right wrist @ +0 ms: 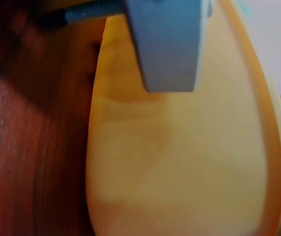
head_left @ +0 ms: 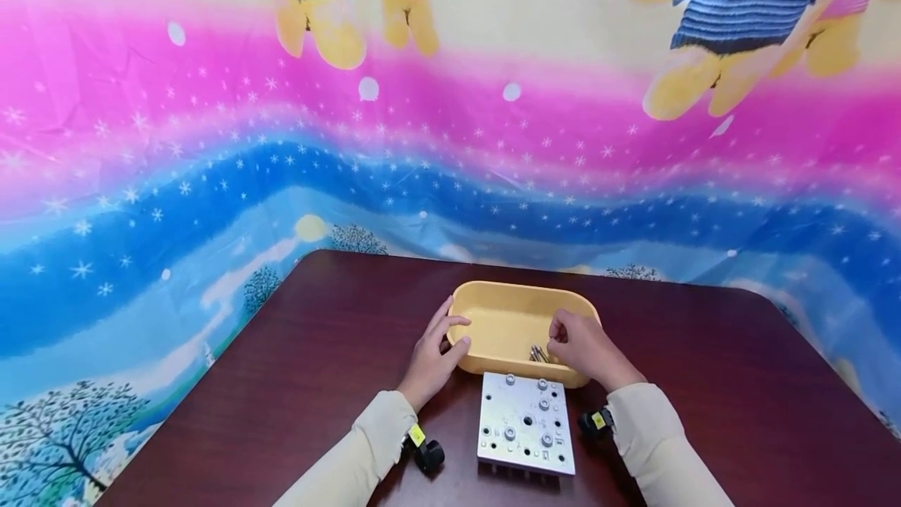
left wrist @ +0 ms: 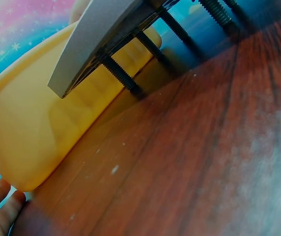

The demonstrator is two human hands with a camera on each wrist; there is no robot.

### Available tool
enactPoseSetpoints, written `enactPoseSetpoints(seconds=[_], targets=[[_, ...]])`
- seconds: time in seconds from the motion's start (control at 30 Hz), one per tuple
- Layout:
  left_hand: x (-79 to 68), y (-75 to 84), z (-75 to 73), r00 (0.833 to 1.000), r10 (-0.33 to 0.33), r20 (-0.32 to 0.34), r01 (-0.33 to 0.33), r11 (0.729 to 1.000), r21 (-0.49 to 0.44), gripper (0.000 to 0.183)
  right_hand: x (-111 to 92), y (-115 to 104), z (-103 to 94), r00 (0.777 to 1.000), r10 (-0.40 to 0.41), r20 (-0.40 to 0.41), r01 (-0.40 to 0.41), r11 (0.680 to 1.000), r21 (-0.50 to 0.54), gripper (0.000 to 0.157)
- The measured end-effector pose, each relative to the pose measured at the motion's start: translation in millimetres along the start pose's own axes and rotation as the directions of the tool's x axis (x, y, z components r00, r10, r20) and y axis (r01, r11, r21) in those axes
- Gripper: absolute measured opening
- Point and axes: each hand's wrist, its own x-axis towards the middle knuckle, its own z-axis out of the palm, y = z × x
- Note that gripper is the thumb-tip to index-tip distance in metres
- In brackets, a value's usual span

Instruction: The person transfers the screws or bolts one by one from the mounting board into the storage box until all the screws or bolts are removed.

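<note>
A yellow plastic bin [head_left: 493, 327] sits on the table, and my left hand [head_left: 431, 354] holds its left end, index finger over the rim and thumb at the front wall. My right hand [head_left: 584, 343] reaches in at the bin's right side with bent fingers, right at a few small metal bolts [head_left: 538, 354]. I cannot tell whether a bolt is between those fingers. In front of the bin is a silver metal plate [head_left: 517, 421] with holes and several socket-head bolts set in it. Threaded bolt shafts [left wrist: 120, 74] stick out beneath the plate in the left wrist view.
The dark reddish-brown wooden table [head_left: 338, 335] extends to both sides of the bin. A printed cloth [head_left: 450, 139] with bears and snowflakes hangs behind it. Black wrist cameras, one [head_left: 428, 456] left and another [head_left: 594, 422] right, flank the plate.
</note>
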Motion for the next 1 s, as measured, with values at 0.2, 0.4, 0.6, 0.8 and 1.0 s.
enactPoseSetpoints(seconds=[0.2,0.4,0.6,0.8,1.0], targets=[[3.3,2.6,-1.0,1.000,0.030,-0.008,-0.030,0.999,-0.019,0.029,3.5,-4.3,-2.9,1.000,0.028,0.013,-0.027,0.998,-0.056,0.011],[3.7,-0.6,-0.4,1.000,0.022,-0.004,-0.022,1.000,-0.002,0.030,5.2,-2.9,-0.9,0.999,0.029,0.027,-0.027,0.996,-0.087,0.011],[5.3,-0.3,1.4,1.000,0.002,0.000,-0.002,1.000,0.002,0.030,6.3,-2.2,-1.7,0.999,0.041,0.025,-0.038,0.995,-0.090,0.010],[1.8,4.7,1.9,1.000,-0.008,0.005,0.008,1.000,-0.002,0.029,4.6,-3.4,1.0,0.998,0.065,0.014,-0.064,0.994,-0.085,0.009],[-4.0,8.8,0.5,1.000,-0.007,-0.005,0.007,1.000,-0.007,0.026,-0.4,-6.6,5.8,0.994,0.105,0.026,-0.104,0.994,-0.044,0.017]])
